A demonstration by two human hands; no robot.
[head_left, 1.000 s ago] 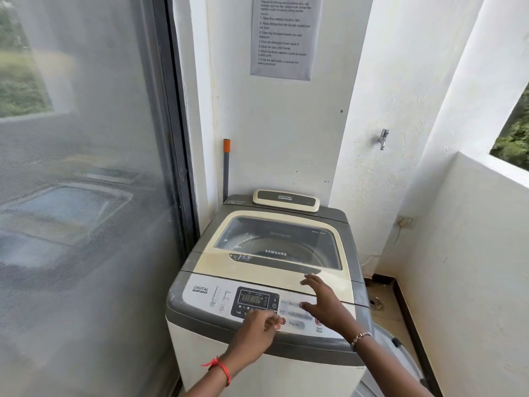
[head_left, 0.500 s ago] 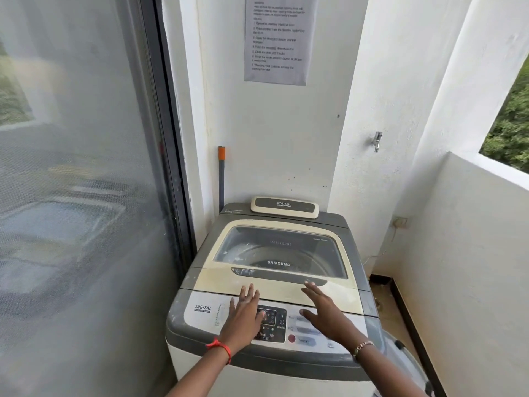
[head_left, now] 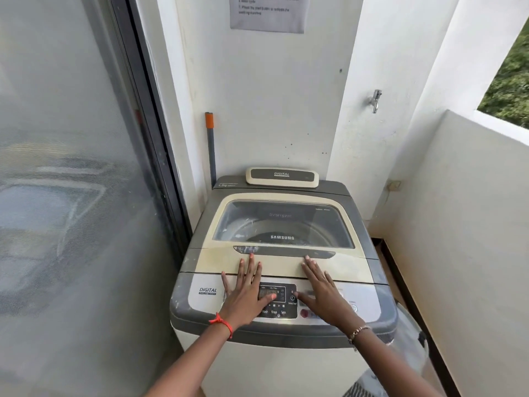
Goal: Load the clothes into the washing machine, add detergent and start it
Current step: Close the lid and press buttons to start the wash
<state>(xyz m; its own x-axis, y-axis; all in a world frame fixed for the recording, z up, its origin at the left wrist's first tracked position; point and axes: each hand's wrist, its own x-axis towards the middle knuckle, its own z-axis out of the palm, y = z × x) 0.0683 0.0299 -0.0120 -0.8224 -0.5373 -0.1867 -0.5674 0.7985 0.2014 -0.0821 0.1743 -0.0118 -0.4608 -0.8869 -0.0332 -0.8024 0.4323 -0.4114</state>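
Observation:
A top-loading washing machine (head_left: 369,313) in grey and cream stands in a corner, its lid (head_left: 217,260) shut with a clear window showing the drum. My left hand (head_left: 247,293) lies flat and open over the left of the control panel (head_left: 279,300), fingertips on the lid's front edge. My right hand (head_left: 325,293) lies flat and open over the panel's right side, fingers reaching toward the lid's dark handle (head_left: 283,251). Neither hand holds anything. No clothes or detergent show outside the machine.
A frosted sliding glass door (head_left: 71,181) runs along the left. A white wall with a paper notice (head_left: 269,12) and a tap (head_left: 375,100) is behind. An orange-tipped pole (head_left: 211,144) leans in the corner. A low balcony wall (head_left: 472,224) is right; something striped (head_left: 360,392) lies below.
My left hand has left the panel buttons and spread flat, sliding forward onto the lid's front edge. My right hand has flattened beside it. The view has moved closer and lower.

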